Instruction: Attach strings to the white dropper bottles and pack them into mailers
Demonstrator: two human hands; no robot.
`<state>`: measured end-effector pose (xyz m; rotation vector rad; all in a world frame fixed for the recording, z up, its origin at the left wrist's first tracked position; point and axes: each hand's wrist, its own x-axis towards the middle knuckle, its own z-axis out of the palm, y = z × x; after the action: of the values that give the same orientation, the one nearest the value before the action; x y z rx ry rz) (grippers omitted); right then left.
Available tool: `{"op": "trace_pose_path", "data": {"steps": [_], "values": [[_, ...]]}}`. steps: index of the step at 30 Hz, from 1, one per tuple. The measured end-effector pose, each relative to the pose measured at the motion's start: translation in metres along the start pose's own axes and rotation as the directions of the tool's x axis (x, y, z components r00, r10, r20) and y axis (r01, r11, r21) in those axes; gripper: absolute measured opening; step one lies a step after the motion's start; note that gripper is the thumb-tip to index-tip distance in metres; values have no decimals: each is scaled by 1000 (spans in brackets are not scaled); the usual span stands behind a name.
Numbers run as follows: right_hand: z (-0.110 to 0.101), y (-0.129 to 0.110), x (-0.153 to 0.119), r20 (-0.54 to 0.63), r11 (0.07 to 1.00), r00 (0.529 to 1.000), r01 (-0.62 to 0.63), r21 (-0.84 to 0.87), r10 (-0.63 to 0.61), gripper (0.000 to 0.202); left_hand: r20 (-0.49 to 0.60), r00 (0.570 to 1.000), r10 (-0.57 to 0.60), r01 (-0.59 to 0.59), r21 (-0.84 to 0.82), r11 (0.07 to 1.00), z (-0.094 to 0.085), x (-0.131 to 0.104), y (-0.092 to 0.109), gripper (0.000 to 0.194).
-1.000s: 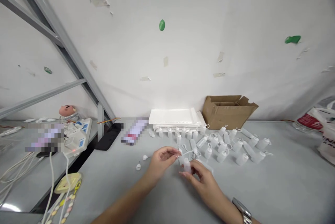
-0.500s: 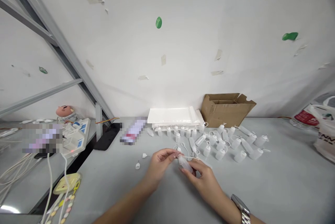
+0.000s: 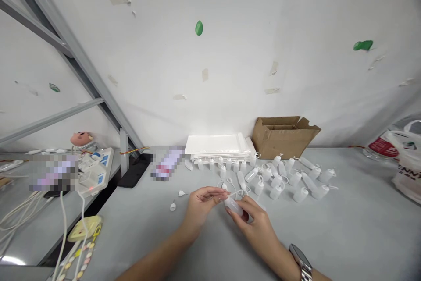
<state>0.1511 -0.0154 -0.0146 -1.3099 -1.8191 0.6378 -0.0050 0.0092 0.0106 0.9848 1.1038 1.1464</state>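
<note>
One small plastic bottle [image 3: 234, 206], translucent white, cylindrical, tilted with its neck end toward the upper left, a thin white strap [image 3: 237, 193] running rightward from near the neck; located between the two hands, above the near side of the grey table [image 3: 138, 228]. Right hand [image 3: 253, 219]: thumb and fingers closed about the bottle's body; metal-banded watch [image 3: 300, 257] at the wrist. Left hand [image 3: 204, 204]: thumb and forefinger pinched together at the bottle's neck end, the exact part gripped being hidden. Two loose white caps [image 3: 173, 207] with thin tips, left of that hand. Many similar bottles [image 3: 300, 195] beyond and to the right, some upright, some lying, several with looped straps; contents cannot be made out. One cardboard box [image 3: 285, 140], brown, open-topped, behind them; its floor is hidden. One stack of flat white packets [image 3: 213, 145], left of the box. One white plastic bag [image 3: 409, 167], dark-lettered, at far right; contents unclear.
</note>
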Motion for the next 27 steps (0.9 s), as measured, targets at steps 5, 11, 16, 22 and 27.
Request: {"op": "trace_pose_path", "data": {"steps": [5, 11, 16, 22, 27], "values": [[1, 0, -3, -41, 997, 996, 76, -19, -77, 26, 34, 999, -36, 38, -67, 997, 0, 1, -4, 19], [3, 6, -4, -63, 989, 989, 130, -76, -135, 26, 119, 992, -41, 43, -21, 999, -1, 2, -11, 18], [5, 8, -6, -104, 925, 944, 277, -259, -312, 26, 132, 990, -57, 56, 11, 998, 1, 0, -9, 18], [4, 6, -4, -92, 790, 860, 412, -455, -502, 23, 108, 986, -127, 131, -28, 991, 1, 0, -8, 22], [4, 7, -1, -102, 916, 938, 295, -271, -332, 27, 61, 993, -100, 106, -107, 989, 0, 0, -6, 24]]}}
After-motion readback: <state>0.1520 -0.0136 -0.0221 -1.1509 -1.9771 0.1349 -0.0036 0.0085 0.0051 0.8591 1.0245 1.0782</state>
